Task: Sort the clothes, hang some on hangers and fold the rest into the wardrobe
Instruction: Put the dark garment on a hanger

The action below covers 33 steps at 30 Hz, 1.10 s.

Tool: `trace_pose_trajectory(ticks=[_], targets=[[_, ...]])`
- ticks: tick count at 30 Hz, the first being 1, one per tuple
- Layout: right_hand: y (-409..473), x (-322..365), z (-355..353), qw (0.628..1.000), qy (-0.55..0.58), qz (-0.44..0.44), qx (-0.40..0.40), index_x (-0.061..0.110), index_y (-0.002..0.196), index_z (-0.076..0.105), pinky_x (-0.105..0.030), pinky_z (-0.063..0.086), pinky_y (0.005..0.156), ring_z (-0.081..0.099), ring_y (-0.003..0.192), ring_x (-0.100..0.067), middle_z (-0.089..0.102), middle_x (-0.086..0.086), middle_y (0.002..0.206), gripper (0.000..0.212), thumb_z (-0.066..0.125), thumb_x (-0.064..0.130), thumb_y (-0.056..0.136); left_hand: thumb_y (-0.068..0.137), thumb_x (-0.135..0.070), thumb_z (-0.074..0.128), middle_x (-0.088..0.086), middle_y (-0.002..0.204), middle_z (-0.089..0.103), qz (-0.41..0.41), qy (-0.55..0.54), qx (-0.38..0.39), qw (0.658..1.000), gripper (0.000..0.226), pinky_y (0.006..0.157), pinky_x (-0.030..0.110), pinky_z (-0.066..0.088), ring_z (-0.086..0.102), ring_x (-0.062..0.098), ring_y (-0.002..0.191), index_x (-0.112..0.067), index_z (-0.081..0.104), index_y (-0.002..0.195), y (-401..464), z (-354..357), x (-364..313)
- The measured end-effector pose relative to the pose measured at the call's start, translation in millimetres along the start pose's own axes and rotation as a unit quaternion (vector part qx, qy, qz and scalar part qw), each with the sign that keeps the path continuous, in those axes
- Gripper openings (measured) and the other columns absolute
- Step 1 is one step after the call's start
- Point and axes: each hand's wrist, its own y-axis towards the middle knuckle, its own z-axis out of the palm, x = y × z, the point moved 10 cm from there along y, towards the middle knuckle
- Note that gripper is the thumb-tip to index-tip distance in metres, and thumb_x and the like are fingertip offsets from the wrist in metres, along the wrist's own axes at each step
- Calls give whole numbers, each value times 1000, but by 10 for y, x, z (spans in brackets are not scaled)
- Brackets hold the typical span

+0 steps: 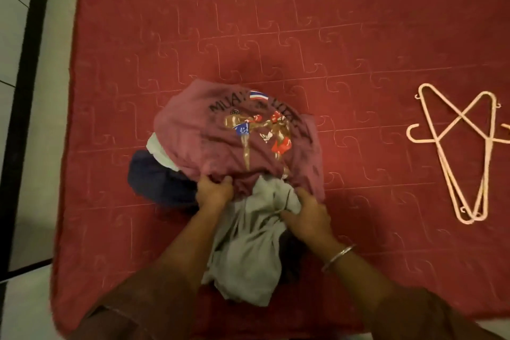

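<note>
Seen from the head camera, a heap of unsorted clothes (pixel 220 163) lay at the centre of the frame on a bed covered by a red quilted bedspread (pixel 358 36), apparently dumped there in one pile so each piece could be pulled out and judged in turn. On top sat a maroon T-shirt (pixel 209 143) printed with two boxers and a small flag, with a dark blue garment (pixel 154 176) and a sliver of a white garment (pixel 157 146) poking out at its left edge. A grey garment (pixel 248 246) trailed from the pile toward the bottom of the frame, between the person's forearms. The left hand (pixel 214 190), just left of centre, had its fingers curled into the lower hem of the maroon T-shirt, pinching the cloth. The right hand (pixel 306 215), wearing a metal bangle (pixel 338 257) at the wrist, gripped a bunched fold of the grey garment, fingers closed on the fabric. Both holds looked aimed at parting the grey piece from the shirt above it. Two pale pink hangers (pixel 466 146) lay crossed at the right edge of the frame, well apart from the pile, seemingly set within reach for whichever pieces were to be hung. No wardrobe was in view, and nothing appeared folded or hung yet.
</note>
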Motion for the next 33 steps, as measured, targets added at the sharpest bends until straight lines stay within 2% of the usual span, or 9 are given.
trace_pose_trajectory(ticks=[4, 7, 12, 16, 19, 23, 27, 30, 33], targets=[[93, 456, -988, 983, 105, -25, -150, 26, 134, 64, -44, 58, 88, 71, 100, -34, 75, -9, 111, 54, 80, 29, 83, 94, -24, 70, 7, 122, 68, 145, -118, 94, 978, 46, 101, 36, 52, 64, 27, 112, -7, 60, 136, -160, 237, -1273], [167, 903, -1917, 965, 140, -94, -200, 17, 119, 72, -34, 57, 80, 68, 88, -18, 77, -4, 107, 44, 83, 27, 78, 76, -50, 78, 11, 132, 66, 194, -184, 139, 954, 81, 100, 48, 57, 65, 29, 118, -7, 55, 141, -82, 285, -2318], [162, 1039, -2902, 966, 13, -80, -247, 30, 117, 68, -39, 60, 83, 71, 98, -28, 74, -3, 111, 54, 81, 59, 74, 96, -58, 56, 7, 150, 51, 298, -60, 163, 939, 75, 100, 45, 56, 62, 24, 120, -15, 36, 154, -322, 98, -3138], [153, 590, -2619, 956, 30, -92, -278, 27, 118, 69, -47, 57, 93, 72, 101, -30, 75, -4, 105, 47, 72, 48, 77, 99, -33, 61, 9, 103, 70, 310, 66, 93, 944, 23, 92, 40, 53, 64, 22, 96, -14, 70, 107, -236, 35, -2219], [281, 211, -1439, 989, 52, -60, -124, 25, 92, 73, -34, 57, 79, 72, 83, -19, 72, 4, 83, 13, 82, 24, 83, 92, -33, 73, 14, 127, 68, 208, 197, 134, 948, 45, 98, 39, 48, 64, 30, 117, -9, 62, 129, -115, 286, -782], [281, -286, 117, 970, 227, 82, 43, 17, 107, 63, -28, 60, 71, 71, 71, -11, 72, -2, 88, 25, 80, 19, 88, 90, -34, 74, 11, 129, 64, 180, 280, 115, 936, 52, 98, 44, 51, 63, 34, 119, -16, 56, 135, -256, 481, 327], [369, -300, 172, 956, 274, 87, -56, 33, 111, 64, -49, 58, 96, 73, 102, -24, 76, 5, 108, 56, 78, 64, 66, 92, -27, 70, -8, 106, 73, 269, 254, 269, 889, 18, 83, 29, 51, 68, 14, 98, -28, 69, 110, -907, 912, 513], [406, -197, -228, 962, 208, 94, -147, 12, 146, 43, -43, 50, 106, 60, 125, -34, 58, -13, 139, 91, 88, 46, 74, 89, -33, 75, -12, 97, 71, 237, 238, 410, 848, 10, 86, 30, 56, 65, 5, 89, -30, 68, 95, -1279, 1020, 786], [462, -199, -471, 930, 318, 96, -161, 8, 138, 48, -45, 57, 95, 67, 113, -32, 66, -13, 128, 85, 92, 36, 71, 86, -34, 79, -5, 102, 77, 186, 254, 501, 807, 16, 95, 37, 57, 72, 13, 102, -23, 73, 95, -1440, 964, 1079]])
